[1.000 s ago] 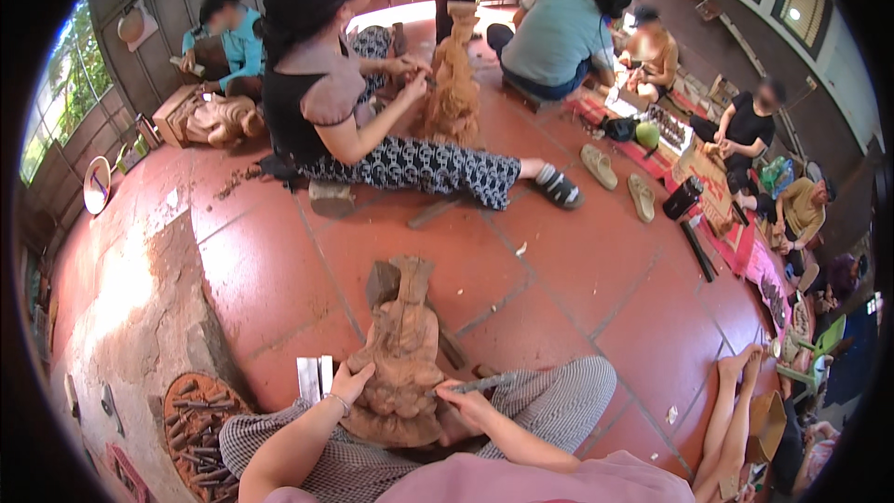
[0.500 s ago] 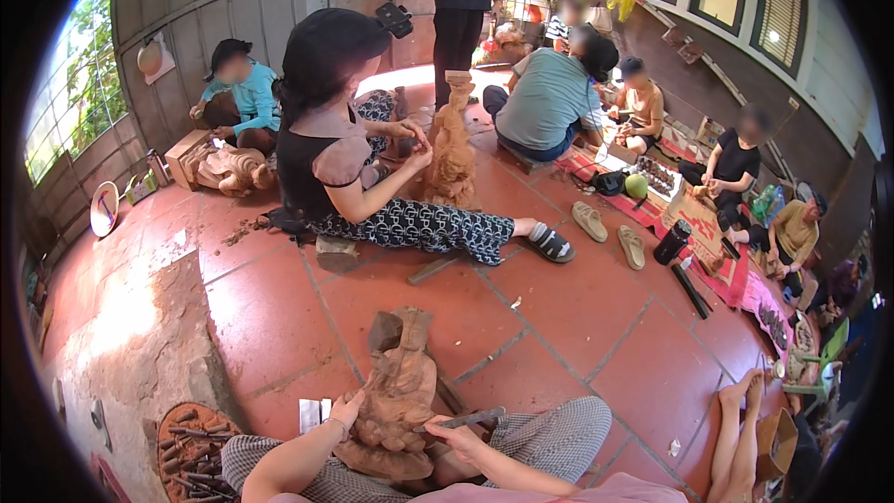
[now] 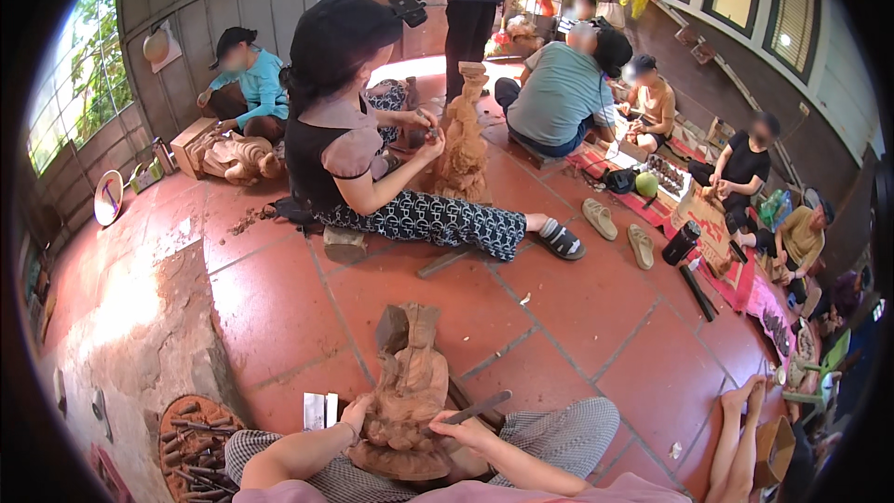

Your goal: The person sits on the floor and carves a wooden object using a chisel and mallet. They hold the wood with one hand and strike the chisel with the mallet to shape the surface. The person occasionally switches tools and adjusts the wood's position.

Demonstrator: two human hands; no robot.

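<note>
A woodcarving workshop: half-carved wooden figures [image 3: 407, 391], a tray of chisels [image 3: 191, 447], carvers seated on red tiles [image 3: 568, 307].

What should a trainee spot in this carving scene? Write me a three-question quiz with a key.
1. True or false: the left hand rests on the wooden carving.
2. What does the right hand hold? A) chisel B) brush C) mallet
3. What lies on the round tray at the lower left?

Key: 1 true. 2 A, the chisel. 3 A pile of carving tools.
</note>
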